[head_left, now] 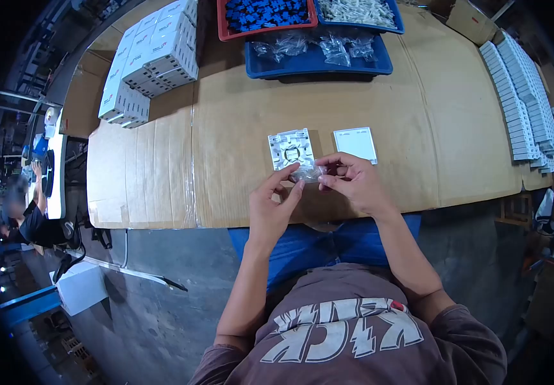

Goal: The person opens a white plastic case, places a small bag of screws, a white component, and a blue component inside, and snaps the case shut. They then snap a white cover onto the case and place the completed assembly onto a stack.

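Note:
Between my two hands is a small clear plastic bag, pinched at both ends; its contents are too small to make out. My left hand grips its left side with thumb and fingertips. On the other side, my right hand pinches the bag's right end. Just beyond the bag lies a white square plastic housing with a round fitting in its middle, its near edge partly covered by the bag and fingers. A flat white square cover rests to its right, beyond my right hand.
Cardboard covers the table. White boxes are stacked at the back left. A red bin of blue pieces, a blue bin of white pieces and a blue tray of bags stand behind. White units are piled right. Another person sits far left.

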### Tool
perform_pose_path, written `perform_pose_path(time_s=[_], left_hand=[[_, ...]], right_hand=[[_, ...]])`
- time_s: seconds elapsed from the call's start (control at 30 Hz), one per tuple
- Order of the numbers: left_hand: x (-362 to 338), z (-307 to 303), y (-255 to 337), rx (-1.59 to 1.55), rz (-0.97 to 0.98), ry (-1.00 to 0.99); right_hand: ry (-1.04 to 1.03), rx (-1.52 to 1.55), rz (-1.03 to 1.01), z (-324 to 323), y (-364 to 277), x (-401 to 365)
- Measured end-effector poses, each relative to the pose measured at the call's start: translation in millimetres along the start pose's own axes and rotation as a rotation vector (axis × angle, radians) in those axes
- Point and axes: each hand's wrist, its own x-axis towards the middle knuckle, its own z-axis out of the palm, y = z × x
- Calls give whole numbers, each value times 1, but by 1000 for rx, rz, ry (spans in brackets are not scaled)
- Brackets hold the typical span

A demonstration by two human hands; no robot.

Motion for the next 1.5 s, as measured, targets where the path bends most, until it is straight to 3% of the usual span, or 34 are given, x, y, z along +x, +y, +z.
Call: perform_pose_path(time_s=[0.17,0.33,0.47,0.57,0.7,0.77,0.9,1.2,1.37,1.5], left_hand=[[2,-4,11,107,-15,-6],[0,2,5,-7,-64,-86],[9,1,3,71,-21,-72],[19,-1,1,38,66,4],[23,-6,27,155,210,-45],[25,-4,24,172,161,-24],[28,-7,13,159,88,-16],[52,-29,3,548,390,2],[68,-32,-8,700,443,7],[69,-31,-10,759,443,5]], right_hand=[[23,-205,-54,3,6,4],[20,-74,-15,4,-2,5],[45,-162,-71,-5,7,8],[40,-119,-27,-4,-3,9],[79,-42,-49,5,1,16],[118,-44,-58,10,-1,19],[162,-210,-109,11,5,19],[174,-596,-347,16,0,32],[189,-752,-336,14,15,50],[255,-863,-492,19,20,53]])
